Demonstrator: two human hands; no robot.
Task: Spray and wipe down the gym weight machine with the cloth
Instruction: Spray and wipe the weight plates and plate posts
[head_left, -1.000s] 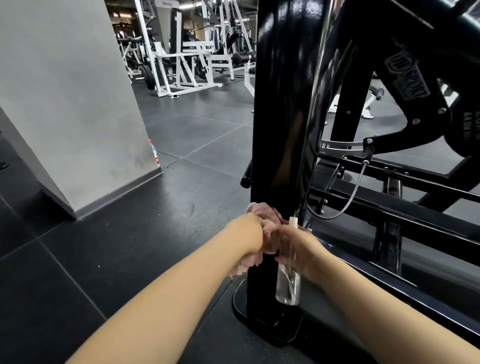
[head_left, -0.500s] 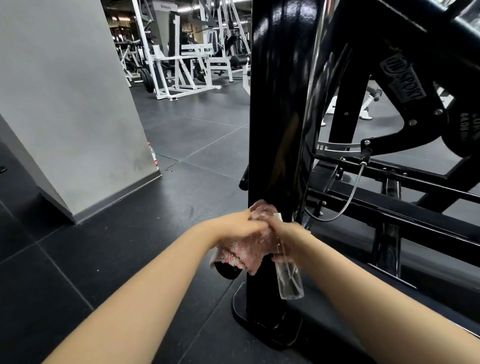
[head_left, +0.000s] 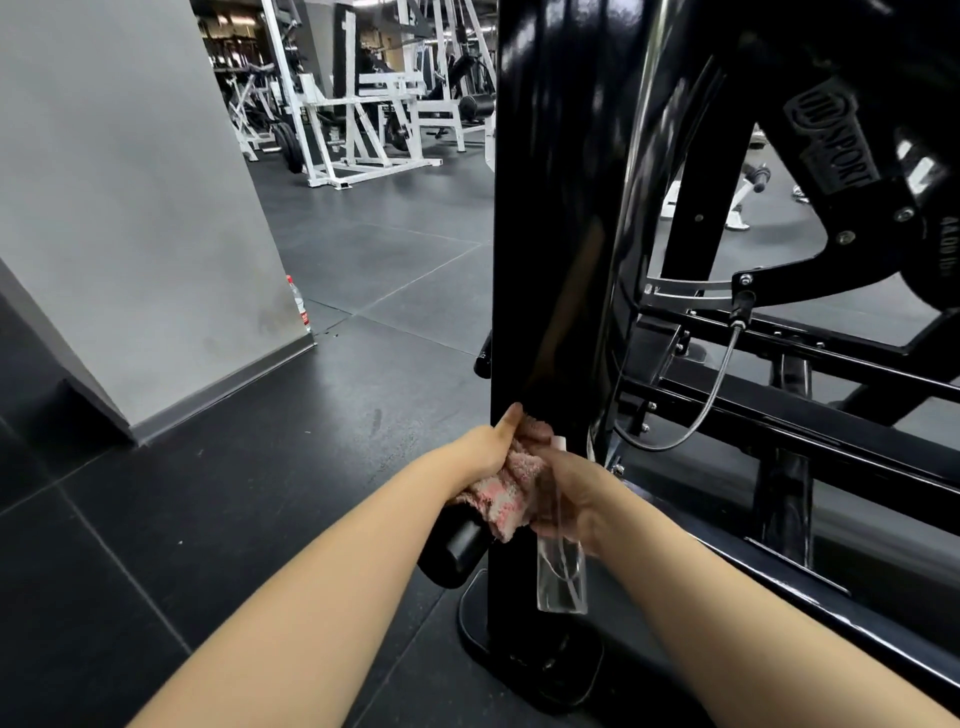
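The black weight machine fills the right half, its glossy upright post (head_left: 545, 234) rising in front of me. Low on that post my left hand (head_left: 488, 447) holds a pink and white cloth (head_left: 506, 491), thumb pointing up against the post's left edge. Close beside it my right hand (head_left: 569, 499) grips a clear spray bottle (head_left: 561, 582), nozzle up and body hanging below the palm. The two hands touch around the cloth. A black cylindrical peg (head_left: 452, 551) sticks out to the left just under the cloth.
The post stands on a black base plate (head_left: 530, 660) on dark rubber floor tiles. A grey pillar (head_left: 130, 208) stands at left with a small bottle (head_left: 300, 306) at its corner. White gym frames (head_left: 353, 114) stand at the back. Black rails and a cable (head_left: 711, 395) run right.
The cloth and my left hand moved slightly leftward and down along the post's left edge, uncovering the black peg. My right hand with the bottle stayed close alongside.
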